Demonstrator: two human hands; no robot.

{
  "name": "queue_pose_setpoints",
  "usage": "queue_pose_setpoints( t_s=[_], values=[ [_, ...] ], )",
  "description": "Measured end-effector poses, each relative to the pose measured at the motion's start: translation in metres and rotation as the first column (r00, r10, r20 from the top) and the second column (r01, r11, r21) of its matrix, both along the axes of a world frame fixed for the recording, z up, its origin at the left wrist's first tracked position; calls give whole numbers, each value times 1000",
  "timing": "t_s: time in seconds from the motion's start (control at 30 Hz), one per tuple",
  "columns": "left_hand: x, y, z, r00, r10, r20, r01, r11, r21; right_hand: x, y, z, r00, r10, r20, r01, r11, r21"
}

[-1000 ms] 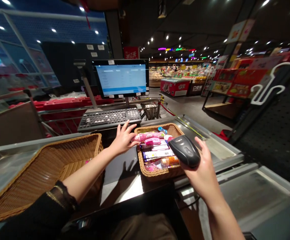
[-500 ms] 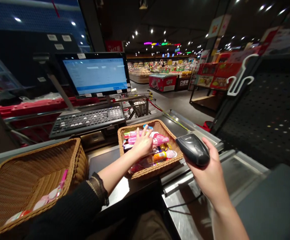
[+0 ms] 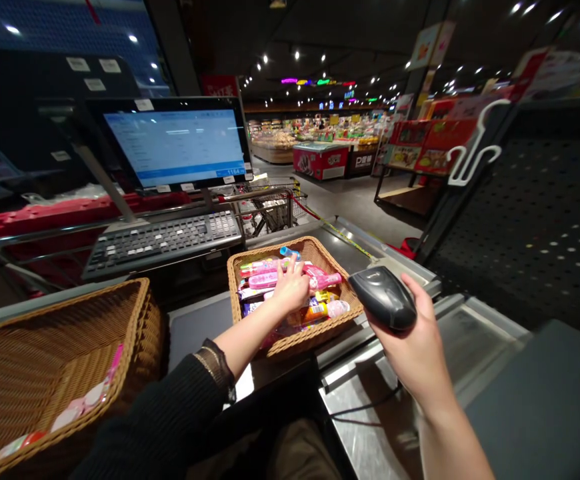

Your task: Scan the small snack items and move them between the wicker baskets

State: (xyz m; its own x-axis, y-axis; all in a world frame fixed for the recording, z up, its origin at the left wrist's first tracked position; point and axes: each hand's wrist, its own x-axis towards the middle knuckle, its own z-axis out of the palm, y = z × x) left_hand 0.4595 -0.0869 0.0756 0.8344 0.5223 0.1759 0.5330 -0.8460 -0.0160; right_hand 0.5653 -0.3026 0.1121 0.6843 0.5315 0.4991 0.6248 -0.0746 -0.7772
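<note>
Left hand: palm down over the small rectangular tan wicker basket, fingers slightly apart, bent down onto the bright plastic-wrapped packs inside. Can't tell if the fingertips are gripping one; they're partly hidden among the packs. Forearm comes up from lower left, angled away and rightward, wrist near straight, crossing the basket's near-left rim. Black knit sleeve with sheer lacy cuff ends partway up the forearm.

Right hand: clamped round the black rounded plastic barcode scanner, supporting it from below. One digit shows along the scanner's right side, the rest hidden underneath. Forearm comes from lower right, leaning up and left. Scanner nose points left, by the basket's right rim.

In the basket: pink plastic bottle just right of the left hand, orange bottle with clear cap nearer the camera, small blue cylinder at the far side. Basket sits on the grey table between the scanner and the large tan wicker basket. Black keyboard beyond, to the left
</note>
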Motion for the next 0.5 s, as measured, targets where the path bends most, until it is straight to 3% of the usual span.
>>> queue_pose_setpoints(
  t_s=[0.13, 0.23, 0.37, 0.5],
  values=[
    [-8, -1, 7, 997, -30, 67, 29, 999, 15, 0, -1, -1, 1000, -11, -12, 11, 1000, -8],
    [-37, 4, 20, 983, -88, 162, 78, 995, 67, -2, -1, -3, 999, -10, -39, 9, 1000, -20],
    [-119, 30, 44, 943, -80, 323, 40, 991, 129, -15, 4, -2, 997, 17, -80, -21, 998, -58],
    [-234, 66, 52, 932, 118, 341, -142, 989, 45, -40, 19, -2, 988, 80, -130, -97, 988, -123]
  ],
)
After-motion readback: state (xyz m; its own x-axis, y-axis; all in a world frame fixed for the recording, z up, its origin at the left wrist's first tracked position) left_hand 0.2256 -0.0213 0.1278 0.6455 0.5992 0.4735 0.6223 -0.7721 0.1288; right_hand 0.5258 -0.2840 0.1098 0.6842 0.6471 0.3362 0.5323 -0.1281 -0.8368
